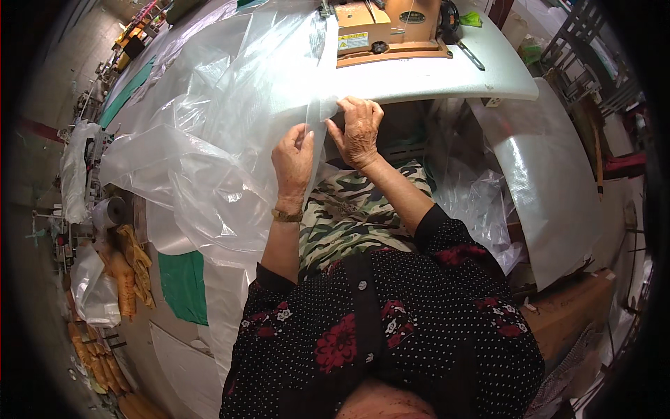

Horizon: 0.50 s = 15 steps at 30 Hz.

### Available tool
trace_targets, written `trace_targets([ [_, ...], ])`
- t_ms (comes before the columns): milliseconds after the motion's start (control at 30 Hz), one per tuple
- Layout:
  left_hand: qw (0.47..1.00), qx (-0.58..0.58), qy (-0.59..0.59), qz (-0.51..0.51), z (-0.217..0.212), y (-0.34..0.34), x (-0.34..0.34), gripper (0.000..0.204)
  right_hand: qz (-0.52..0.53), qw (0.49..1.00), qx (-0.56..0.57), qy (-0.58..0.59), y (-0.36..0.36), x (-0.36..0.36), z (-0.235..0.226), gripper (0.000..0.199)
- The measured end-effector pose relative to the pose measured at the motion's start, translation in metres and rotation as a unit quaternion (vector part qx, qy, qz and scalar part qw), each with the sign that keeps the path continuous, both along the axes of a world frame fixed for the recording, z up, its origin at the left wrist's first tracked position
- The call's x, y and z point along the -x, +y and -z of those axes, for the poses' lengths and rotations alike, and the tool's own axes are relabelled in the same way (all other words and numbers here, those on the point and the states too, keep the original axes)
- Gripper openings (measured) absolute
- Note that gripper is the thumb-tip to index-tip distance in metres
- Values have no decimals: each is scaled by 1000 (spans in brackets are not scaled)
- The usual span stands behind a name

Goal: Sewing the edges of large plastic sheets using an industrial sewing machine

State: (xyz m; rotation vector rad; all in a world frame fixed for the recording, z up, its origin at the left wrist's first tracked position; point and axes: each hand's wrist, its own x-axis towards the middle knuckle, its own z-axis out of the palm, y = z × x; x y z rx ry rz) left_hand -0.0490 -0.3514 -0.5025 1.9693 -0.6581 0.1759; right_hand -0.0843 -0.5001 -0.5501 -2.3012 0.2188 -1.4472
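A large sheet of clear plastic film (209, 112) lies bunched over the white sewing table (447, 77) and hangs down on my left. My left hand (293, 162) pinches the film's edge just below the table's front edge. My right hand (361, 129) grips the same edge a little higher and to the right, fingers curled over it. The two hands are close together, almost touching. Straight beyond my hands, an orange-tan sewing machine (391, 28) stands on the table.
A black tool (471, 56) lies right of the machine. More clear plastic (481, 202) and a shiny sheet (551, 181) hang on my right. Green cloth (183, 286), yellow bundles (129, 272) and a tape roll (112, 211) lie at left. A camouflage cloth (349, 209) covers my lap.
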Motion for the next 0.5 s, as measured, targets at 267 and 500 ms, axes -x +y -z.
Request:
trace_targets([
  [267, 1000, -18, 8, 6, -6, -20, -14, 21, 1, 999, 36, 27, 3, -11, -3, 55],
  [500, 998, 24, 26, 56, -12, -15, -18, 18, -18, 1000, 16, 15, 3, -8, -8, 59],
])
